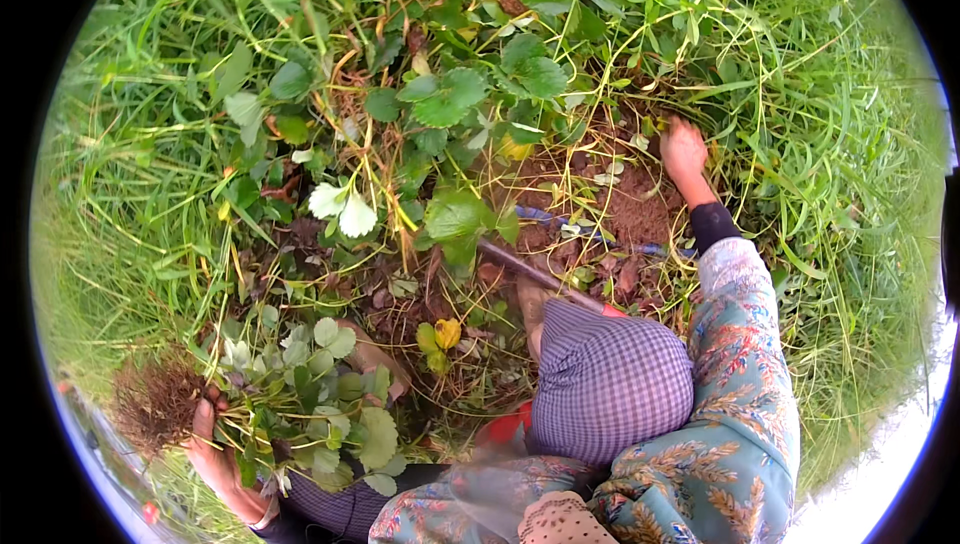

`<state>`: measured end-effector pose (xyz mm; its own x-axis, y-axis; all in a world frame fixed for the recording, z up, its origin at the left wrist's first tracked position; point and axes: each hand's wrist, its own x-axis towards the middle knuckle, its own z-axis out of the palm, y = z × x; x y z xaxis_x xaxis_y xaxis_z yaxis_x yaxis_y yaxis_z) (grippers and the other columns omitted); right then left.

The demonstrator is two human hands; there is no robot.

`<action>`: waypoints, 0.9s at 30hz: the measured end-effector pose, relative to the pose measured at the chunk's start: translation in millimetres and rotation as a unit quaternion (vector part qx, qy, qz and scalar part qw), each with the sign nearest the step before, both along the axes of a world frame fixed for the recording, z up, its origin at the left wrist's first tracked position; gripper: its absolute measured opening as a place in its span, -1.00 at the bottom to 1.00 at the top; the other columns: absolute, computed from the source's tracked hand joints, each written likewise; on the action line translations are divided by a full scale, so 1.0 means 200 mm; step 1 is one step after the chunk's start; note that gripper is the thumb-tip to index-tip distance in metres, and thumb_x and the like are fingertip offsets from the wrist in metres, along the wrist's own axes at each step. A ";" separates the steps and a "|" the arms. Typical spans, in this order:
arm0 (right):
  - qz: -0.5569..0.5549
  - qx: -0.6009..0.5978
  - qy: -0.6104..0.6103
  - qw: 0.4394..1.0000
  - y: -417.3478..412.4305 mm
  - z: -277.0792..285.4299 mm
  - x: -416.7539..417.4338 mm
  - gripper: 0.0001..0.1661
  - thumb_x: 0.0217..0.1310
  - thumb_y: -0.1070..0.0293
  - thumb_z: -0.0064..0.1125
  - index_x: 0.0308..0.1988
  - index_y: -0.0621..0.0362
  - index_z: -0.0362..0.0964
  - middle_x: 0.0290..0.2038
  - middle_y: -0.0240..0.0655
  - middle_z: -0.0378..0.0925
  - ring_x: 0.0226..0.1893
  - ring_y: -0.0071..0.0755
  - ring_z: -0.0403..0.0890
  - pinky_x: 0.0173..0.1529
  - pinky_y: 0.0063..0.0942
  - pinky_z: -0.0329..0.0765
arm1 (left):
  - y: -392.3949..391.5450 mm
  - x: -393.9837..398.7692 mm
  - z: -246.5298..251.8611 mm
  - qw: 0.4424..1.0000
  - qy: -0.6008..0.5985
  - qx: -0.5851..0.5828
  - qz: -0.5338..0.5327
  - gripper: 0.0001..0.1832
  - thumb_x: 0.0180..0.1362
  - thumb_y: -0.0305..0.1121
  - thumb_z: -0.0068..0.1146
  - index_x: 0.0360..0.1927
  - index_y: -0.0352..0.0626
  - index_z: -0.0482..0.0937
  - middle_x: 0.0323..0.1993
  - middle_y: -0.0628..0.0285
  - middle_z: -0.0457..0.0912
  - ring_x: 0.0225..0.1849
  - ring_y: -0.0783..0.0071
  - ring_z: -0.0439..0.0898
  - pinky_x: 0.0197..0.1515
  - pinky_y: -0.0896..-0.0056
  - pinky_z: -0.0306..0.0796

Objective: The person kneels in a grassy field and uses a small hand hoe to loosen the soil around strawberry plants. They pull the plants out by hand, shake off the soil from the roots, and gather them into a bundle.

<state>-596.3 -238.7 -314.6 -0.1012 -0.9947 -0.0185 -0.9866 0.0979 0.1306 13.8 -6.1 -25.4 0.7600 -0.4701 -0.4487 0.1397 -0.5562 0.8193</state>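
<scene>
My left hand (206,439) grips a bunch of uprooted strawberry plants (330,401) at the stems. Their brown root mass (157,398) points to the left, and the green leaves spread to the right over my leg. At the upper right, my right hand (682,146) reaches to the soil beside grass and runners; its fingertips are partly hidden, so what they hold cannot be told. Bare reddish soil (637,203) lies just left of that wrist. A tool with a dark metal shaft (536,270) rests near my knee, its red part partly under the checked cloth.
Strawberry plants (450,98) grow ahead, mixed with tall grass (135,169) on both sides. A blue hose or strip (540,215) crosses the soil. Dry leaves and yellow leaves (448,334) lie near my feet. My checked-cloth knee (615,386) stands between my arms.
</scene>
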 end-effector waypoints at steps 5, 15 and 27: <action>-0.056 0.063 -0.113 0.990 -0.16 -0.22 0.22 -0.79 -0.11 0.33 -0.07 -0.39 0.14 0.39 -0.50 -0.15 0.49 -0.47 -0.09 0.53 -0.38 -0.26 0.50 | -0.06 0.00 -0.04 0.999 0.004 -0.011 -0.043 -0.76 -0.02 -0.42 0.11 -0.27 -0.31 0.46 -0.45 0.23 0.50 -0.46 0.53 0.45 -0.40 0.59 0.37; -0.225 -0.023 -0.379 0.897 0.08 -0.40 0.43 -0.68 -0.08 0.32 -0.02 -0.24 0.20 0.35 -0.39 0.00 0.51 -0.33 -0.02 0.53 -0.20 -0.27 0.44 | -0.06 -0.06 0.00 0.996 0.078 -0.015 -0.031 -0.75 -0.01 -0.43 0.12 -0.27 -0.38 0.47 -0.42 0.18 0.50 -0.41 0.51 0.45 -0.33 0.57 0.39; -0.313 0.116 -0.474 0.814 0.13 -0.08 -0.03 -0.75 0.05 0.47 -0.10 -0.22 0.18 0.42 -0.38 -0.23 0.55 -0.49 -0.42 0.58 -0.47 -0.49 0.51 | -0.03 -0.08 -0.02 0.999 0.023 -0.011 -0.035 -0.76 0.02 -0.33 0.09 -0.30 -0.29 0.50 -0.51 0.31 0.49 -0.53 0.54 0.45 -0.46 0.57 0.39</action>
<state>-601.9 -211.8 -330.9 -0.4186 -0.7118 -0.5641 -0.4199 0.7024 -0.5747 -2.3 -11.4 -29.5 0.7037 -0.5313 -0.4717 0.1384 -0.5487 0.8245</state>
